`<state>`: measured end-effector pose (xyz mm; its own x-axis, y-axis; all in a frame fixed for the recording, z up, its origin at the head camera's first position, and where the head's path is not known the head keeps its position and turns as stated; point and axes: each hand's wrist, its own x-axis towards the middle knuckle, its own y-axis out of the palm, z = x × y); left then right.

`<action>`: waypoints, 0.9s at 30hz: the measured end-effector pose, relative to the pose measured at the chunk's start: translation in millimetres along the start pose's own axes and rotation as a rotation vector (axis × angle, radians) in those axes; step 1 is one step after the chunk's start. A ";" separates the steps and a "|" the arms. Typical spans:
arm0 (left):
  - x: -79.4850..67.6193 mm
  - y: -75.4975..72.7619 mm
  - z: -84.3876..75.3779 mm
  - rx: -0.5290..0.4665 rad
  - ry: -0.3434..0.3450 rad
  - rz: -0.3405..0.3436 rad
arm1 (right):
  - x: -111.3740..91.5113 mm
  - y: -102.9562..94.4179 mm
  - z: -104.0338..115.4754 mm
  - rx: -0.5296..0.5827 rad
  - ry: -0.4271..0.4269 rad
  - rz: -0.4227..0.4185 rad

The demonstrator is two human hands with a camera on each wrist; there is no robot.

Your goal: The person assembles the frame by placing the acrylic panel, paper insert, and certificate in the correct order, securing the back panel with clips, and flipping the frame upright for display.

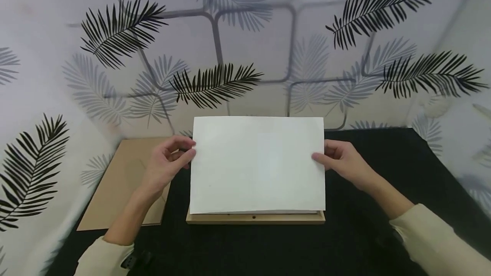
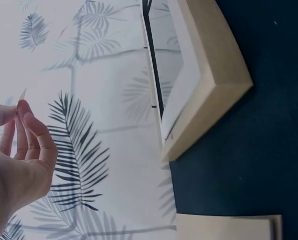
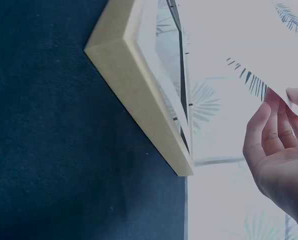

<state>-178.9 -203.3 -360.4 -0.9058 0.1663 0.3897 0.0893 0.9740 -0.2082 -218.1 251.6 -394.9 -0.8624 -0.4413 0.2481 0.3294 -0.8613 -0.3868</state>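
A blank white sheet of paper (image 1: 257, 165) is held up by both hands over a light wooden picture frame (image 1: 255, 219), hiding most of it in the head view. At the sheet's left edge my left hand (image 1: 166, 163) pinches it between thumb and fingers. On the opposite edge my right hand (image 1: 345, 163) has a similar pinch. Both wrist views show the frame lying on the dark table, with a thick wooden side (image 2: 223, 55) and small dark tabs on its inner edge. Its clear pane shows leaf patterns. In the right wrist view a frame corner (image 3: 121, 50) stands apart from the hand.
A flat brown board (image 1: 111, 182) lies on the black tabletop (image 1: 245, 250) to the left, partly behind the left forearm. White cloth with a leaf print (image 1: 253, 46) hangs behind and around the table. A dark watch-like band (image 1: 129, 260) sits at the left sleeve.
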 end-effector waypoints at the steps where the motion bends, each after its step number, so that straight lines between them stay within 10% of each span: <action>1: -0.3 -0.9 1.4 -0.002 -0.012 -0.002 | 0.2 -0.6 1.2 0.002 0.008 -0.004; 11: -8.6 2.8 20.4 -0.005 -0.210 0.069 | -12.2 -2.3 -2.8 -0.042 0.086 0.008; 27: -3.7 1.4 38.9 0.093 -0.264 0.129 | -6.3 -6.1 -11.0 0.023 0.166 0.064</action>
<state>-191.5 -208.5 -397.0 -0.9669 0.2302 0.1105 0.1835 0.9273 -0.3264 -219.0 262.4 -403.9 -0.8904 -0.4493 0.0730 0.3926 -0.8391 -0.3764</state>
